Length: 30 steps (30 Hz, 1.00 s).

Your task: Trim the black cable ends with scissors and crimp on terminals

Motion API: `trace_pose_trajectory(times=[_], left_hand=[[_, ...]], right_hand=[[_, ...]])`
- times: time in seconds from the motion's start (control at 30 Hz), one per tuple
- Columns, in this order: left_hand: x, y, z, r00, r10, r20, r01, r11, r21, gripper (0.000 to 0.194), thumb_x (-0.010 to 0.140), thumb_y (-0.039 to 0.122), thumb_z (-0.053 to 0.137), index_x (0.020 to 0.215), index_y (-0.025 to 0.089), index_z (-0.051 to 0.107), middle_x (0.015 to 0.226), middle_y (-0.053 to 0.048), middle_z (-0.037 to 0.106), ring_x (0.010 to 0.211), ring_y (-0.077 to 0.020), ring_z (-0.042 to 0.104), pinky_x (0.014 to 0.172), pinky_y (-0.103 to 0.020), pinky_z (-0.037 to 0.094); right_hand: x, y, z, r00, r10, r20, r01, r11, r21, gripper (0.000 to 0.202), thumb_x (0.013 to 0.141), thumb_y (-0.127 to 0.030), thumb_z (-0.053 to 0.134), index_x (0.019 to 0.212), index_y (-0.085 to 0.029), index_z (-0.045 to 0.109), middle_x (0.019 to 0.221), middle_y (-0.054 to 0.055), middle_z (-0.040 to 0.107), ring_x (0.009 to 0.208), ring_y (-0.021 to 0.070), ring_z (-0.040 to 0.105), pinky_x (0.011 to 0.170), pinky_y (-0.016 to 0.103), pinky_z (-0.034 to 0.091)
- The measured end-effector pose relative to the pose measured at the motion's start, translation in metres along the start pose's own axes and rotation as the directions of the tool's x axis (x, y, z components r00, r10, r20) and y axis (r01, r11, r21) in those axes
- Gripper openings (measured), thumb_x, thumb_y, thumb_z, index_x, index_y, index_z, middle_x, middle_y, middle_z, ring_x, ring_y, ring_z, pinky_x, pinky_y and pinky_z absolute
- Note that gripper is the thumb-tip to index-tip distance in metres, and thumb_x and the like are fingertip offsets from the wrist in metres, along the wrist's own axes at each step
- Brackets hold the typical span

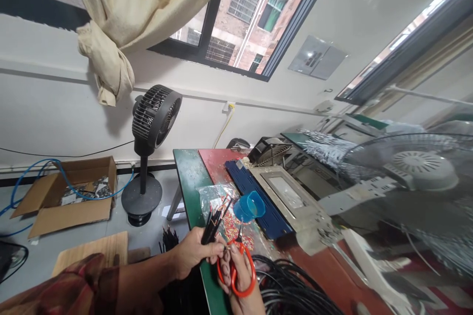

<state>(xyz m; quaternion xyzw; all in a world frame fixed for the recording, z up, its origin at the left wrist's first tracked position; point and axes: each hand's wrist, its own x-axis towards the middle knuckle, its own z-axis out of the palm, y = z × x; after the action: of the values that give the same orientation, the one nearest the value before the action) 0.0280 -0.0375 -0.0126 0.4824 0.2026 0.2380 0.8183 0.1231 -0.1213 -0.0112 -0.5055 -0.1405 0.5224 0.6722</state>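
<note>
My left hand [194, 251] is closed around a bundle of black cables [211, 226], whose ends fan upward with thin coloured wires showing. Close beside it, my right hand [240, 268] grips scissors [244, 294] by their orange handles, with dark blades pointing away from me near the cables. Whether the blades touch a cable cannot be made out. Just beyond both hands lies a clear plastic bag [205, 197] amid many small red, white and yellow bits [231, 226]. A translucent blue cup [246, 208] stands there too.
Coiled black cable [295, 290] lies right of my hands. A blue-and-beige machine [258, 197] sits on the green and red table [185, 172]. To the right is a large fan [417, 167]; a black pedestal fan [155, 118] and open carton [70, 216] stand left.
</note>
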Motion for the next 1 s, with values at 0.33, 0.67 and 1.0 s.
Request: trace_pose_trajectory(times=[0.33,0.67,1.0], left_hand=[[-0.0005,0.0039,0.0033,1.0,-0.005,-0.028,0.005,0.999,-0.033,0.036,0.065,0.044,0.071,0.07,0.01,0.059,0.056,0.003,0.049,0.05,-0.0059,0.039,0.052,-0.02,0.03],[-0.004,0.0083,0.0052,0.998,-0.068,-0.004,0.067,0.991,-0.119,0.038,0.064,0.047,0.07,0.063,0.012,0.054,0.049,0.004,0.046,0.047,-0.0057,0.037,0.05,-0.021,0.025],[-0.0012,0.0071,-0.0004,0.992,-0.126,-0.02,0.123,0.987,-0.104,0.037,0.062,0.045,0.071,0.065,0.011,0.055,0.058,0.002,0.051,0.043,-0.0028,0.034,0.045,-0.02,0.02]], right_hand=[[-0.0013,-0.0007,0.0011,0.999,-0.033,-0.019,0.032,0.999,-0.033,0.039,0.062,-0.051,0.075,0.062,-0.018,0.055,0.042,-0.006,0.047,0.034,0.0045,0.036,0.034,0.016,0.024],[0.002,0.0049,-0.0055,0.997,-0.078,0.021,0.079,0.994,-0.077,0.034,0.065,-0.044,0.074,0.062,-0.016,0.054,0.047,-0.005,0.048,0.041,0.0053,0.038,0.042,0.018,0.03],[-0.0043,-0.0027,0.0017,0.999,-0.03,-0.037,0.028,0.997,-0.068,0.038,0.068,-0.051,0.069,0.058,-0.019,0.051,0.046,-0.005,0.044,0.04,0.007,0.036,0.04,0.019,0.027]])
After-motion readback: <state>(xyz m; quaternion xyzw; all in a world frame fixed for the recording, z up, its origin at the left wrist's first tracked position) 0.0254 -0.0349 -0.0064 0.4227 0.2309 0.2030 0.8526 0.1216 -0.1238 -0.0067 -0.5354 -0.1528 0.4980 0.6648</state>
